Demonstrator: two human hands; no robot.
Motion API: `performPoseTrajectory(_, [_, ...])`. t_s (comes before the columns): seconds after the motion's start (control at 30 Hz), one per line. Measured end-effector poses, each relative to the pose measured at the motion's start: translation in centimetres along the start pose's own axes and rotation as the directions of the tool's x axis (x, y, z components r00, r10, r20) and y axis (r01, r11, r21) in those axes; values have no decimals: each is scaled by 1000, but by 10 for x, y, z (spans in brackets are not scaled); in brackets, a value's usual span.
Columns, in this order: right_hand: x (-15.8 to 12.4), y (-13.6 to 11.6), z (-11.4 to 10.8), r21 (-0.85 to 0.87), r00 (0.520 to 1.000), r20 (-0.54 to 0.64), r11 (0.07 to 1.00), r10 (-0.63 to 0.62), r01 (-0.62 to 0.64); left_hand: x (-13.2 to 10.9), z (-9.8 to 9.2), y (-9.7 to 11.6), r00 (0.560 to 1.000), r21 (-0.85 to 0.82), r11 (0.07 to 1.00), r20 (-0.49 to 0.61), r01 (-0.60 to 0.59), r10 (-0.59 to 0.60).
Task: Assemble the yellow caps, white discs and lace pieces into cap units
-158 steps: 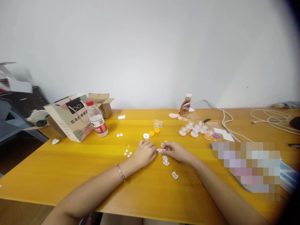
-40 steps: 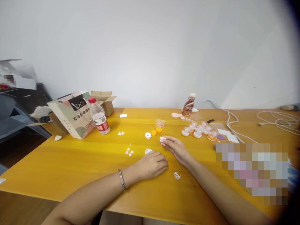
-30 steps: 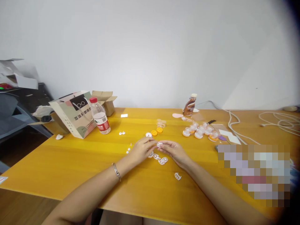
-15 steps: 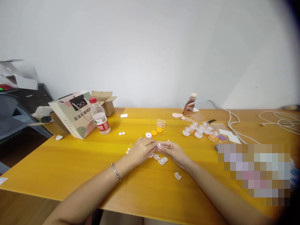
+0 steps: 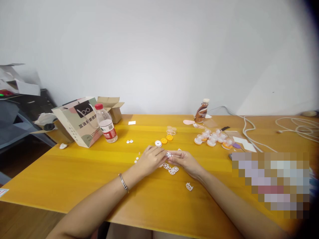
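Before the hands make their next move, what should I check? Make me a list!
1. Right hand has the small white part between its fingers: ok.
2. Left hand gripping it too: cannot tell; its fingertips are right there.
3. Right hand free for another piece: not ok, it's busy.
4. Lone white piece in plain sight on the table: ok.
5. Red cap on the water bottle: ok.

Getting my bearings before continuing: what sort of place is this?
Probably an office or home room used as a workspace: a yellow-brown wood-look table bears small white openwork pieces and a red-capped clear plastic bottle.
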State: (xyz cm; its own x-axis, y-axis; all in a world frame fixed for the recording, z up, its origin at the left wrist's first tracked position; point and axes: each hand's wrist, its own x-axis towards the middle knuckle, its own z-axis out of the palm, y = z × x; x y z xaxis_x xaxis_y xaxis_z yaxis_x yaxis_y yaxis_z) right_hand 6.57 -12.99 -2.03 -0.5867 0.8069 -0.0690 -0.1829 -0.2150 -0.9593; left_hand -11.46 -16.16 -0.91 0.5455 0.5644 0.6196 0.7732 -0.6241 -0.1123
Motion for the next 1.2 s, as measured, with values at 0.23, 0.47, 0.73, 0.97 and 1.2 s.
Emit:
performPoseTrajectory(0.23, [0, 1, -2, 0, 1000, 15, 1000, 20, -20, 1, -5, 2, 998, 19, 1000, 65, -23, 21])
performPoseTrajectory(0.47, [2, 4, 1, -59, 994, -106, 998, -38, 32, 1, -1, 8, 995, 17, 1000, 96, -10, 9])
performPoseTrajectory(0.73, [6, -4, -9, -96, 923, -322, 977, -211, 190, 3, -14, 3, 956, -217, 975, 293, 40, 26])
performPoseTrajectory(0.97, [10, 3, -12, -93, 918, -343, 980, -199, 177, 1, -12, 15, 915, -287, 956, 366, -64, 171])
performPoseTrajectory(1.2, [11, 6, -15, -128, 915, -347, 977, -204, 170, -1, -2, 27, 932, -282, 959, 336, -41, 138])
